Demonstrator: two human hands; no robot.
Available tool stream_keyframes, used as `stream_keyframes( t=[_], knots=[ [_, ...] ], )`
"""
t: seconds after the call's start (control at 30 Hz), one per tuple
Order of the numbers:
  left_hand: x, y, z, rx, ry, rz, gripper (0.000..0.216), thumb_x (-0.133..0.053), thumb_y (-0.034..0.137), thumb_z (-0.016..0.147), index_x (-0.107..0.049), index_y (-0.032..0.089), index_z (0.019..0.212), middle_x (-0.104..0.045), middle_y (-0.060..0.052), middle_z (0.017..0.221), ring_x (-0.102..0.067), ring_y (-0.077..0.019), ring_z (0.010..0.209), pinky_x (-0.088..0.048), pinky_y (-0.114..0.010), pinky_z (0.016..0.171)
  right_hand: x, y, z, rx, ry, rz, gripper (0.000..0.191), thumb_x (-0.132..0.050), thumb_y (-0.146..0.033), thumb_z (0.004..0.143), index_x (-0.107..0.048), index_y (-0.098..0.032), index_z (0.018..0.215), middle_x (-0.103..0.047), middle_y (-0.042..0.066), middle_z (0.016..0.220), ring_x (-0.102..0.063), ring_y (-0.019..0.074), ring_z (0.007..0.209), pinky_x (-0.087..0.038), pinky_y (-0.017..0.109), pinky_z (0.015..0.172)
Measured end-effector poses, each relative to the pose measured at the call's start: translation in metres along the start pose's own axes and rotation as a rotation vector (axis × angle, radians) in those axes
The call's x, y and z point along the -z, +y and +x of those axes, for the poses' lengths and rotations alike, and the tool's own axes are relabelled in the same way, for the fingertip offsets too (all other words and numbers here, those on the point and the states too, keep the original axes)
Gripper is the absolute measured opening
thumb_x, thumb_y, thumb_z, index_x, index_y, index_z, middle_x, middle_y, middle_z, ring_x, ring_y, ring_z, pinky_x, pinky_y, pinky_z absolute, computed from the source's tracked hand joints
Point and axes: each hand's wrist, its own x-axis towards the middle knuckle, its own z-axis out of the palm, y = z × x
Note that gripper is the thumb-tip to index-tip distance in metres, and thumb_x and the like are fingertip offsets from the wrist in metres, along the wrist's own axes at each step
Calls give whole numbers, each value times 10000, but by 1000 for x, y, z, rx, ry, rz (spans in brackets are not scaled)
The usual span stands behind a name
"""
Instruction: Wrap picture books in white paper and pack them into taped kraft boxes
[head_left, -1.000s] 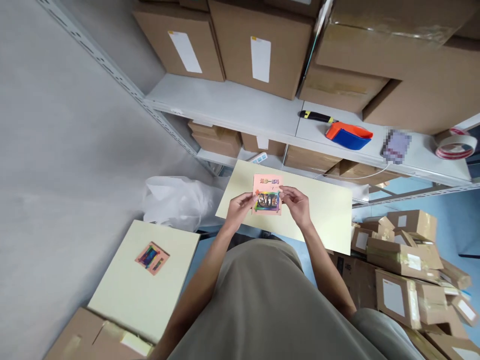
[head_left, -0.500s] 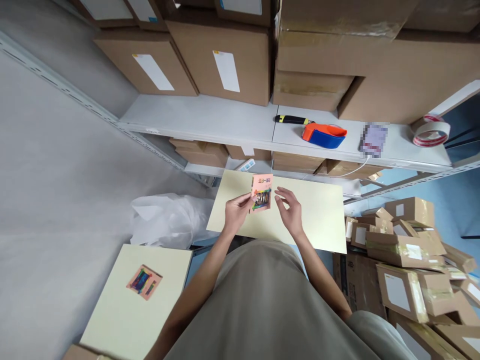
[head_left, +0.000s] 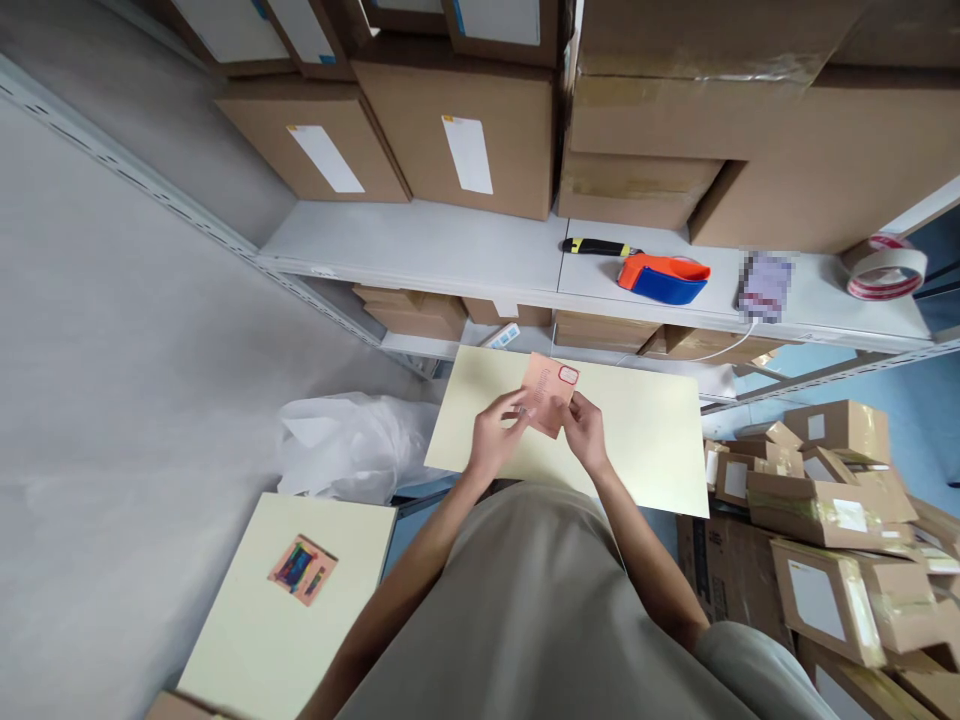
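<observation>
Both hands hold a small pink card packet [head_left: 550, 392] above a pale yellow board [head_left: 645, 430]. Its plain back faces me, with a small red-outlined mark near the top corner. My left hand [head_left: 496, 438] pinches the packet's left lower edge with curled fingers. My right hand [head_left: 585, 436] grips its lower right edge. A second pink packet with a colourful picture [head_left: 302, 568] lies on another pale yellow board [head_left: 255, 640] at the lower left.
A white metal shelf [head_left: 450, 255] carries brown cartons [head_left: 465, 130], a black and yellow knife [head_left: 596, 246], an orange and blue tape dispenser [head_left: 664, 277] and a tape roll [head_left: 885, 272]. A white plastic bag [head_left: 352, 445] lies left. Small taped cartons [head_left: 817, 500] pile at the right.
The packet has been turned over from its colourful front to its plain back. My right hand let go half a second ago and now grips the packet again.
</observation>
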Motion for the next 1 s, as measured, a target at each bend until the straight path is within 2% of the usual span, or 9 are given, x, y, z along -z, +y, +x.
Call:
stream_keyframes(
  t=[0.07, 0.2, 0.27, 0.4, 0.47, 0.6, 0.67, 0.83, 1.0],
  knots=[
    [16, -4, 8, 73, 36, -38, 569, -859, 593, 872, -820, 214, 1294, -800, -138, 1351, -783, -298, 1152, -690, -392, 908, 3, -5, 1, -8, -51, 70, 599, -714, -796, 919, -762, -212, 1044, -783, 52, 871, -720, 246, 809, -612, 350, 717],
    [40, -7, 15, 225, -157, -182, 594, -891, 699, 804, -873, 186, 1102, -847, -127, 1195, -798, -314, 1065, -670, -387, 891, 6, -18, 1, -28, -198, 191, 560, -773, -748, 909, -790, -216, 1083, -771, 30, 842, -694, 217, 734, -596, 334, 653],
    [44, -6, 12, 261, -205, -219, 596, -902, 733, 775, -884, 185, 1008, -861, -109, 1101, -804, -315, 1022, -662, -383, 884, 7, -24, 0, -24, -224, 186, 545, -792, -736, 905, -804, -215, 1065, -766, 23, 824, -683, 204, 713, -585, 321, 635],
    [44, -2, 2, 264, -156, -252, 640, -920, 761, 733, -895, 188, 1016, -867, -105, 1082, -811, -321, 1016, -663, -387, 882, 7, -28, 0, -6, -241, 136, 570, -777, -748, 916, -825, -212, 1104, -812, 41, 903, -735, 226, 780, -613, 329, 668],
    [43, 1, -2, 241, -112, -245, 617, -916, 743, 751, -902, 190, 1025, -870, -98, 1074, -815, -320, 1017, -666, -395, 898, 5, -27, 1, 16, -204, 112, 576, -775, -737, 923, -824, -221, 1175, -847, 69, 1031, -788, 268, 909, -655, 365, 756],
    [39, 5, -7, 154, 51, -145, 499, -904, 639, 814, -910, 191, 1033, -874, -76, 1049, -816, -306, 1008, -673, -388, 902, -1, -22, -1, 91, 57, 3, 570, -786, -675, 942, -795, -257, 1330, -792, 116, 1398, -774, 334, 1252, -658, 465, 1042],
    [34, 8, -10, 111, 129, -111, 457, -887, 598, 845, -910, 187, 1045, -875, -80, 1070, -817, -298, 1007, -680, -384, 909, -8, -19, -5, 88, 67, -19, 550, -770, -657, 963, -797, -258, 1341, -765, 122, 1457, -751, 338, 1320, -637, 486, 1108],
    [2, 12, -22, -26, 100, -17, 328, -771, 514, 981, -903, 258, 1136, -863, -60, 1188, -825, -272, 1003, -696, -430, 968, -30, -16, -15, 16, -110, 90, 577, -824, -660, 911, -808, -229, 1295, -814, 111, 1351, -783, 335, 1237, -671, 454, 1037],
    [-18, 5, -28, -139, 19, 91, 294, -812, 420, 943, -880, 283, 1194, -820, -66, 1342, -810, -277, 1113, -687, -463, 1024, -23, -11, -12, -3, -70, 62, 553, -742, -727, 934, -817, -195, 1065, -817, 44, 853, -751, 228, 744, -646, 340, 693]
  ],
)
